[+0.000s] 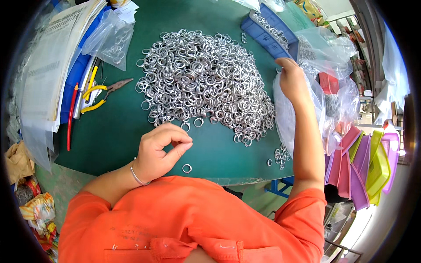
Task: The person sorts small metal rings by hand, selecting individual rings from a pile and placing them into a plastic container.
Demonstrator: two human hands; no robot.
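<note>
A large heap of silver metal rings (201,79) covers the middle of the green table (131,147). My left hand (164,147) is closed in front of the heap, thumb and forefinger drawn together. Whether anything is between them I cannot make out. Single rings lie close by: one ring (198,122) at the heap's near edge and another ring (187,168) nearer my body. At the right, my right hand (293,81) is at the near end of a blue plastic bin (265,33) that holds more rings. Its fingers are curled together, and what they grip is hidden.
Pliers with yellow handles (103,94) and a red stick-like tool (72,118) lie on the left beside stacked papers (48,65) and a clear bag (112,41). Plastic bags (298,118) line the right side, with colored plastic baskets (377,166) beyond. Several loose rings (281,156) lie at the near right.
</note>
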